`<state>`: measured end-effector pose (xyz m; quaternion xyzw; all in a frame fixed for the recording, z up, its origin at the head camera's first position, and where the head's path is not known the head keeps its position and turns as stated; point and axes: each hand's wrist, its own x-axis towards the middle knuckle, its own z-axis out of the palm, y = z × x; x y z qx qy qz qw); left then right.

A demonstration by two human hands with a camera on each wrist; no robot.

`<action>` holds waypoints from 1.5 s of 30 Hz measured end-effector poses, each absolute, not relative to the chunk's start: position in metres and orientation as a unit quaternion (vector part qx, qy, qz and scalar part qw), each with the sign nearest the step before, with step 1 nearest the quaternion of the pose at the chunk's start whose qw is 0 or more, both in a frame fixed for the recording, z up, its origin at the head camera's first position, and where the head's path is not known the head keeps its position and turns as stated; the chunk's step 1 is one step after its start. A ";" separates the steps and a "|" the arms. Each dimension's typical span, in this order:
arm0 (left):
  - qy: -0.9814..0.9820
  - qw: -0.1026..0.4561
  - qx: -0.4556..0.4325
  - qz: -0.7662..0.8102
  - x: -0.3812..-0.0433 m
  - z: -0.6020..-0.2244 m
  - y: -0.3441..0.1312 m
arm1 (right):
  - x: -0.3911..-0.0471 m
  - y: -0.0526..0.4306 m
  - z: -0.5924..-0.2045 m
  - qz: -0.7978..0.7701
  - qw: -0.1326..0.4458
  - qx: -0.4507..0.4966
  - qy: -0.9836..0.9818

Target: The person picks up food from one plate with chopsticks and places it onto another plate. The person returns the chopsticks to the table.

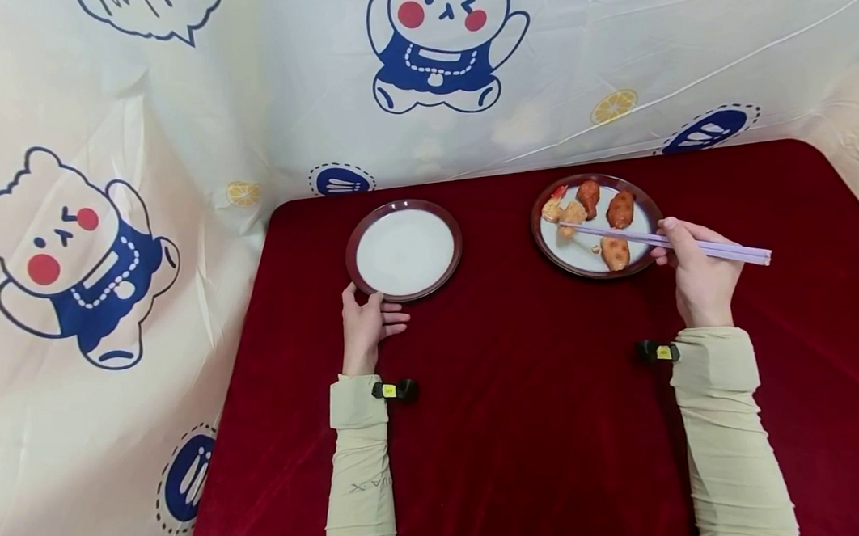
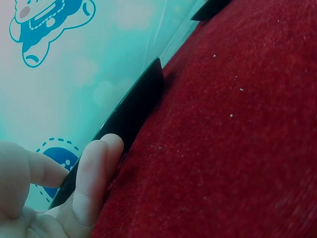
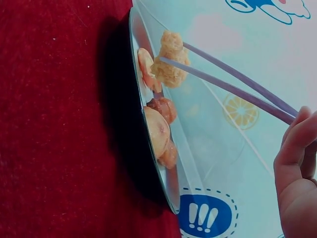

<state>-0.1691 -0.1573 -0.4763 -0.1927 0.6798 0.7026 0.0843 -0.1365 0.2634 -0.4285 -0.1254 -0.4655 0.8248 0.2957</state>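
Observation:
My left hand [image 1: 363,324] is at the near rim of a white plate with a brown border [image 1: 404,253], its thumb and a finger pinching the edge while the other fingers spread to the right. In the left wrist view the plate's dark side [image 2: 136,106] lies between thumb and fingers. My right hand [image 1: 703,274] holds a pair of lilac chopsticks [image 1: 654,238]. Their tips grip a lumpy golden fried piece [image 3: 171,64], raised over the second plate [image 1: 573,262]. Around it on that plate lie a shrimp with a red tail [image 1: 553,205], a drumstick [image 1: 588,196] and a glazed wing [image 1: 621,209].
A flat browned piece [image 1: 615,253] lies at the second plate's near side, with a small crumb [image 1: 595,249] beside it. Both plates stand near the far edge of the dark red tablecloth [image 1: 523,392]. Behind hangs a pale printed curtain [image 1: 303,80].

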 end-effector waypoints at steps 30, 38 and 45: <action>0.679 0.057 -0.191 0.706 -0.168 -0.480 -0.169 | -0.142 0.251 -0.429 0.848 0.285 -0.046 -0.444; 0.677 0.066 -0.193 0.707 -0.167 -0.474 -0.169 | -0.143 0.249 -0.429 0.853 0.283 -0.029 -0.438; 0.679 0.067 -0.182 0.708 -0.169 -0.483 -0.161 | -0.141 0.250 -0.428 0.864 0.278 -0.028 -0.419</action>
